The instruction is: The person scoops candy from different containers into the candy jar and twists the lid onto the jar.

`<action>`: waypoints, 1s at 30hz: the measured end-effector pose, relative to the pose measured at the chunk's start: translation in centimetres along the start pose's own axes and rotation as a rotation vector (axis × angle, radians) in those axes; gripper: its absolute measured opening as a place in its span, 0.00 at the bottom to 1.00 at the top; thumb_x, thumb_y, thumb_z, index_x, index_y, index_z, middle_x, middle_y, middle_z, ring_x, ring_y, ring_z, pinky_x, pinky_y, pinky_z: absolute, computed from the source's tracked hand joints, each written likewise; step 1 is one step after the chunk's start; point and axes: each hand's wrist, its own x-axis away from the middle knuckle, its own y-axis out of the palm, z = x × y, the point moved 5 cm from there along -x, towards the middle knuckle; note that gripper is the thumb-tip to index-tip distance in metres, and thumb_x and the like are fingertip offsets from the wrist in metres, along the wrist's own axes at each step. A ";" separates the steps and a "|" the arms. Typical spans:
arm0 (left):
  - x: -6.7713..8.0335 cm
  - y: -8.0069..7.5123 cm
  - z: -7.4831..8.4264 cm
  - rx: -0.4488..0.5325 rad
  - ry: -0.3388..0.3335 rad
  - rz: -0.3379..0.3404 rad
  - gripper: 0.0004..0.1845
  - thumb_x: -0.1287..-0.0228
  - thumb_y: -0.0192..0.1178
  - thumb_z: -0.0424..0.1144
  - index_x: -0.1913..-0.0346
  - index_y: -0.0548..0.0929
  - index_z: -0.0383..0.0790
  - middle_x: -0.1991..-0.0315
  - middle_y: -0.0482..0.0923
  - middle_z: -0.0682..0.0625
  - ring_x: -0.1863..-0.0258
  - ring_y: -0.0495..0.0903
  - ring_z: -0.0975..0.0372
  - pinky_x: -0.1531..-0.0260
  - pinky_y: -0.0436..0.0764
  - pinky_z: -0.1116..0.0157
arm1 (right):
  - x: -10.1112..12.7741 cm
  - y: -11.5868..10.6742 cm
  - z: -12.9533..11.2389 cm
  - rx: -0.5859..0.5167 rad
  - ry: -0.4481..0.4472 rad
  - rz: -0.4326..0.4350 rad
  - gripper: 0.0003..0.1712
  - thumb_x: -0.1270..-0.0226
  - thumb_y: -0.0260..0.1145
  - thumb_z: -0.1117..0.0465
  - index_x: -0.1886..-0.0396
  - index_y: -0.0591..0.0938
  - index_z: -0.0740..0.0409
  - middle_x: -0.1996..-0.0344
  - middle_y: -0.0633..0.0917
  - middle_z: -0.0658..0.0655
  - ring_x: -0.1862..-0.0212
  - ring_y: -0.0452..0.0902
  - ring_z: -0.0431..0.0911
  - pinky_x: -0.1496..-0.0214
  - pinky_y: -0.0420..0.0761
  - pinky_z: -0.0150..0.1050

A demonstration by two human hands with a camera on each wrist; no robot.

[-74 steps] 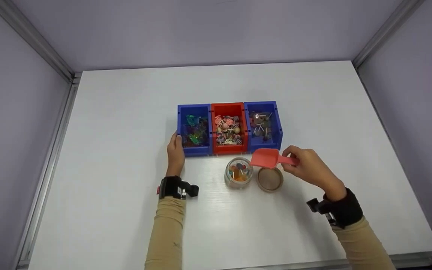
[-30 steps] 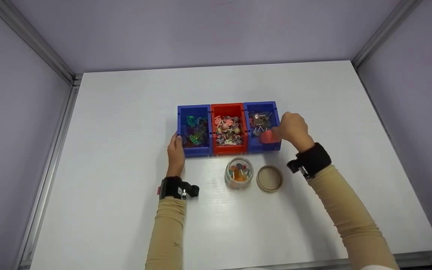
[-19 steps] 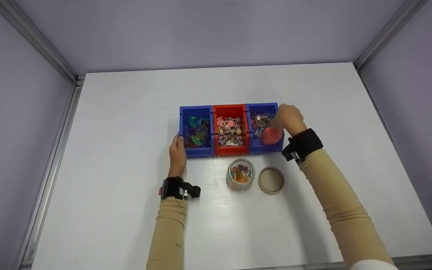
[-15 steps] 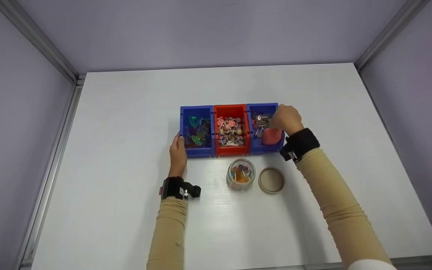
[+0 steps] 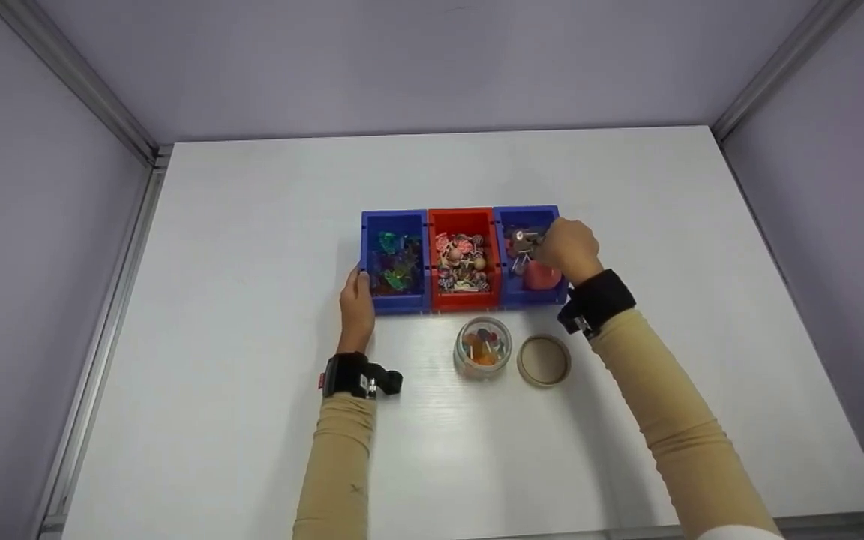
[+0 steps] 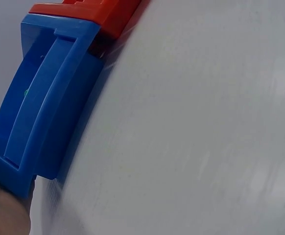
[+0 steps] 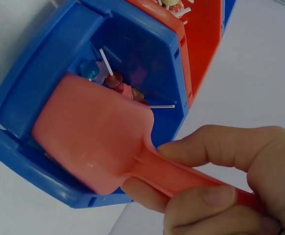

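Note:
My right hand grips the handle of a pink plastic scoop, its fingers curled round it. The scoop's blade is inside the right blue bin, back of the blade towards the right wrist camera. Several lollipops with white sticks lie beside and partly under it; what the blade carries is hidden. My left hand rests against the outer left side of the left blue bin, thumb at its near corner. An uncapped glass jar with colourful lollipops stands in front of the bins.
Between the blue bins sits a red bin full of patterned lollipops. Green and dark translucent pieces lie in the left bin. A round tan lid lies right of the jar. Walls border the white table.
The scoop has gone from above the lid into the right bin. Over the last half second my right hand has shifted slightly nearer. My left hand has stayed at the bin's side.

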 end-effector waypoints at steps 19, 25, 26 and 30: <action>0.0 0.1 -0.2 -0.008 -0.010 0.005 0.28 0.22 0.36 0.45 0.26 0.57 0.34 0.25 0.57 0.39 0.23 0.53 0.50 0.22 0.55 0.55 | 2.2 2.0 1.1 -0.129 0.047 0.251 0.20 0.43 0.63 0.59 0.59 0.83 0.74 0.59 0.85 0.75 0.56 0.83 0.66 0.59 0.85 0.60; -0.2 0.1 -0.2 -0.029 -0.017 -0.001 0.28 0.21 0.35 0.45 0.26 0.56 0.34 0.25 0.56 0.39 0.23 0.53 0.50 0.22 0.55 0.55 | 2.9 3.0 1.5 -0.146 0.054 0.328 0.25 0.45 0.69 0.53 0.63 0.84 0.76 0.65 0.86 0.74 0.62 0.84 0.65 0.63 0.85 0.59; -0.2 0.1 -0.2 -0.032 -0.013 -0.003 0.28 0.21 0.35 0.45 0.26 0.56 0.34 0.25 0.56 0.39 0.23 0.53 0.50 0.22 0.55 0.55 | 3.0 3.2 1.5 -0.147 0.052 0.332 0.28 0.46 0.70 0.50 0.64 0.84 0.76 0.66 0.86 0.74 0.63 0.84 0.64 0.63 0.85 0.58; -0.1 0.1 -0.1 -0.034 0.006 -0.001 0.28 0.21 0.35 0.45 0.26 0.57 0.33 0.25 0.57 0.38 0.23 0.54 0.50 0.22 0.56 0.55 | 3.3 4.0 1.8 -0.165 0.050 0.341 0.34 0.45 0.71 0.42 0.65 0.84 0.75 0.68 0.86 0.75 0.64 0.84 0.64 0.65 0.84 0.58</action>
